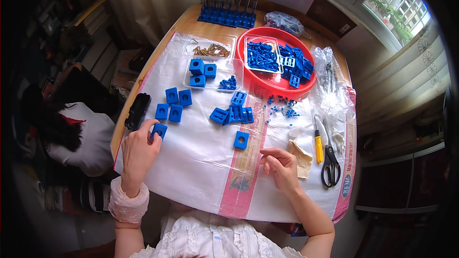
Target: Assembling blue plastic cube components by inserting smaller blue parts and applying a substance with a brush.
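Note:
My left hand (138, 150) grips a blue square block with a hole (159, 130) at the left of the white plastic sheet (196, 162). Just beyond it lie several more blue blocks (172, 104). My right hand (281, 165) rests on the sheet with its fingers loosely curled and nothing visible in them. A single blue block (241, 139) lies between my hands, nearer the right one. A cluster of blue slotted parts (233, 113) sits past it.
A red round tray (275, 82) holds blue parts. Clear trays hold blue blocks (202, 70) and brass screws (212, 50). Black scissors (330, 160), a yellow-handled tool (318, 145), small blue beads (283, 109), a black object (137, 110) and blue spring stands (229, 0) surround them.

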Available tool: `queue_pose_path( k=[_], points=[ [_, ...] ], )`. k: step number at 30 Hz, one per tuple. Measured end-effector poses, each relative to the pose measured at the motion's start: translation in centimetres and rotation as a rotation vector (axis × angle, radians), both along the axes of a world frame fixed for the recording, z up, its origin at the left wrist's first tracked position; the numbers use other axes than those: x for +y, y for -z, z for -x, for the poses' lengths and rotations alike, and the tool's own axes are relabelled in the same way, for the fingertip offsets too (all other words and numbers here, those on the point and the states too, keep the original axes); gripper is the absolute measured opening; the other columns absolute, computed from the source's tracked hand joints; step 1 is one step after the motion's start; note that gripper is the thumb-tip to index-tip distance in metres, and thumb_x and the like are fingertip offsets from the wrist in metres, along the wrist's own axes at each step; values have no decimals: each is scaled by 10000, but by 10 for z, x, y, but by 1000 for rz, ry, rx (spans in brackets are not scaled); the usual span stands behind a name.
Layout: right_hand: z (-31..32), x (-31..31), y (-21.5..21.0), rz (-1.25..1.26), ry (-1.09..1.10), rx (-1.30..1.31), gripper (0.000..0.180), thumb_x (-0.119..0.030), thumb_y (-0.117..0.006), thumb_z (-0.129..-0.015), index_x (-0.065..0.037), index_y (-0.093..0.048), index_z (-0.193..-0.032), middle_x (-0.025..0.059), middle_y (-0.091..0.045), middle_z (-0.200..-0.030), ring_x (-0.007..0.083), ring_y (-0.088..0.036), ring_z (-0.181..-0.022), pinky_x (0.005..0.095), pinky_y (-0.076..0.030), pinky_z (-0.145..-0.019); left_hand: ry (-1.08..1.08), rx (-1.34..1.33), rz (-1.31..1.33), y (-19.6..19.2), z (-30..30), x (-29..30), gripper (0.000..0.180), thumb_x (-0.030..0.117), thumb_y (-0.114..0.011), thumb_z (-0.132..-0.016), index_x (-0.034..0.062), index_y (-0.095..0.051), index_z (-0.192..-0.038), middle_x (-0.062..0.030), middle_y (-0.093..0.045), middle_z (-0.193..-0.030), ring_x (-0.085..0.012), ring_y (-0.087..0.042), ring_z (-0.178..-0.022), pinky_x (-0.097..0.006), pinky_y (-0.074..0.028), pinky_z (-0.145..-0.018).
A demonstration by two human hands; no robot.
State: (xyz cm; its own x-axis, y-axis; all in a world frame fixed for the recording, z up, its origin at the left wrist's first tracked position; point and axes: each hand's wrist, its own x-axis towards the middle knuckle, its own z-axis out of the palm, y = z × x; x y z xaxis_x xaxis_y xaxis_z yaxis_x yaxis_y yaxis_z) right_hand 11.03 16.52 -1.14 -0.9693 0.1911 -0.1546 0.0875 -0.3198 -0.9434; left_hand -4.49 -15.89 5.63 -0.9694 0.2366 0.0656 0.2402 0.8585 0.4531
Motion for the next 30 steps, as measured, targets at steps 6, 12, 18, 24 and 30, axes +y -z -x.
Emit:
queue_pose_path(
  k=[6, 12, 18, 24, 30],
  points=[
    [0, -2, -4, -12, 0, -9, 209, -48, -590, -927, 71, -662, -1083, 108, -688, -891, 93, -599, -694, 227, -482, -608, -70, -14, 50, 17, 9, -9, 276, 96, -584, -872, 35, -502, -1129, -153, -630, -647, -315, -659, -611, -412, -506, -600],
    [0, -1, -3, -19, -15, 7, 190, -48, -594, -926, 63, -673, -1059, 91, -680, -885, 91, -603, -696, 227, -482, -606, -73, 20, 35, 23, 14, -9, 286, 121, -586, -900, 28, -470, -1145, -160, -631, -654, -331, -660, -634, -431, -504, -611],
    [-1, 0, -1, -20, -22, 1, 180, -44, -596, -926, 60, -678, -1049, 88, -678, -886, 90, -605, -698, 228, -483, -607, -61, 40, 44, 23, 9, -15, 283, 126, -571, -926, 32, -462, -1170, -170, -637, -665, -346, -655, -647, -450, -491, -613],
    [-1, 0, -1, -19, -30, 10, 177, -44, -599, -927, 60, -677, -1048, 89, -677, -890, 84, -598, -691, 226, -483, -607, -54, 110, 76, 9, -3, -14, 265, 129, -598, -924, 40, -501, -1155, -147, -630, -668, -324, -649, -638, -438, -480, -600],
    [-1, 0, 1, -19, -27, 11, 177, -48, -601, -927, 58, -676, -1047, 87, -678, -876, 77, -594, -692, 224, -482, -611, 210, 102, -66, -21, -18, 25, 202, 106, -670, -870, 32, -611, -1048, -105, -660, -806, -277, -650, -707, -386, -503, -664]
  ],
)
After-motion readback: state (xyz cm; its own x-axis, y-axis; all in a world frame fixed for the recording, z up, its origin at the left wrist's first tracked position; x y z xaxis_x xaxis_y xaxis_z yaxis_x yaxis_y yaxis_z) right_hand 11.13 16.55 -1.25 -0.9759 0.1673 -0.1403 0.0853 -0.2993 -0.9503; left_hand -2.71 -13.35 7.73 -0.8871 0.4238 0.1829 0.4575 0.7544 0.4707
